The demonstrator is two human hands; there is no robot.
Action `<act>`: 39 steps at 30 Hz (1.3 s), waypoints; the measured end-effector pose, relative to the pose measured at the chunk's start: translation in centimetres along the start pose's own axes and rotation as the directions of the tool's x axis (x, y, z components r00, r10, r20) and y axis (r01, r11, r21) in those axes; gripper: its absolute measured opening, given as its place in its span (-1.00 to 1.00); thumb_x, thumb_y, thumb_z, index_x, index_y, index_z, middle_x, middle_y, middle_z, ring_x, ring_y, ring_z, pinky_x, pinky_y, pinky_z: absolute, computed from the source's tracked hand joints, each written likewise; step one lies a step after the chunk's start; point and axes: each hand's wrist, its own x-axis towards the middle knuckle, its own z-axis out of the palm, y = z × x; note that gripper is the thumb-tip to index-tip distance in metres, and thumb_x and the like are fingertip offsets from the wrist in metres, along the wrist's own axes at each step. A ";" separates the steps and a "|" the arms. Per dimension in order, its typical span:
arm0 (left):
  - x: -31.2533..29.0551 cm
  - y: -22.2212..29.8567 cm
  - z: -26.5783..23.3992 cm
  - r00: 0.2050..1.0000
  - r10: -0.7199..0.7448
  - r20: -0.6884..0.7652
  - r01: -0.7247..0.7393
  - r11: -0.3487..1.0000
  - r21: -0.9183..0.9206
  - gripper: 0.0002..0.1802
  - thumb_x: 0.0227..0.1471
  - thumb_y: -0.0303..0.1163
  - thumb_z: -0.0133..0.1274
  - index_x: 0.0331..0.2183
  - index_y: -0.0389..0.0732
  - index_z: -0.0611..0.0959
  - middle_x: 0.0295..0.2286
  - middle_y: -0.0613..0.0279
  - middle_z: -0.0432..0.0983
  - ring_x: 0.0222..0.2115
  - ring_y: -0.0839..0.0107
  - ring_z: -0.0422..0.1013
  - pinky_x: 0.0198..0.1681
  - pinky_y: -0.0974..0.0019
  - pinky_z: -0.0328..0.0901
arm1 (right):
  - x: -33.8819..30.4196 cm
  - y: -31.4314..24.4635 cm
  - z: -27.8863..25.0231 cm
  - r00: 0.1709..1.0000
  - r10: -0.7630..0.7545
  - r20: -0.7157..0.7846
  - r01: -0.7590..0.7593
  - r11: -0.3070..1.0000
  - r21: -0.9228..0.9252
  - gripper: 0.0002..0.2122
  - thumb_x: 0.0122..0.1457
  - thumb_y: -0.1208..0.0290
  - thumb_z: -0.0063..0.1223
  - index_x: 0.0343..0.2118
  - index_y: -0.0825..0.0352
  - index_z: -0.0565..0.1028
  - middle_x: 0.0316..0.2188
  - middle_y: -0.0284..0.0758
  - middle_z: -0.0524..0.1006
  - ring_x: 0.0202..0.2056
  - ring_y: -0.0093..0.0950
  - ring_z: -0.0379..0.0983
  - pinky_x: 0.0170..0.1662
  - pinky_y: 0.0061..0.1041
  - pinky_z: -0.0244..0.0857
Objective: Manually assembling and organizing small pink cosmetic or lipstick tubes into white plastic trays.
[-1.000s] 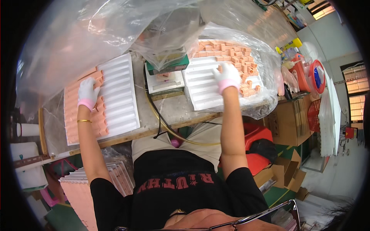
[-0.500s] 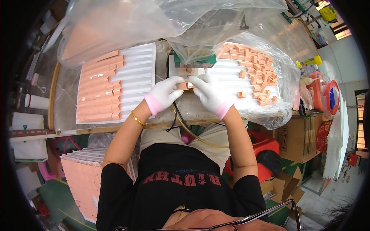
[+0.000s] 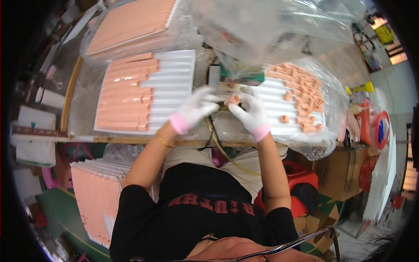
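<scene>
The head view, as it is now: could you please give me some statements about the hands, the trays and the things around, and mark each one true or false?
1. The right hand holds a peach-coloured piece. True.
2. The left hand is bare. False: the left hand wears a white glove with a pink cuff.
3. The left tray shows bare grooves on its right part. True.
4. On the right tray, all pieces form one straight row. False: loose pieces lie scattered on the right tray.
5. The red plastic object is at the person's left. False: the red plastic object is at the right.
</scene>
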 end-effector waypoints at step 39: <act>2.3 0.3 2.3 0.984 -0.166 0.064 0.163 0.985 0.056 -0.58 0.08 -0.29 0.03 -0.07 -0.33 0.45 -0.36 0.28 0.50 -0.49 0.59 0.42 -0.40 0.56 0.29 | 0.3 -0.2 -0.2 0.950 -0.127 0.287 0.261 0.827 -0.498 -0.61 0.02 0.40 0.10 -0.05 0.30 0.38 -0.29 -0.16 0.44 -0.23 -0.18 0.39 -0.23 -0.30 0.32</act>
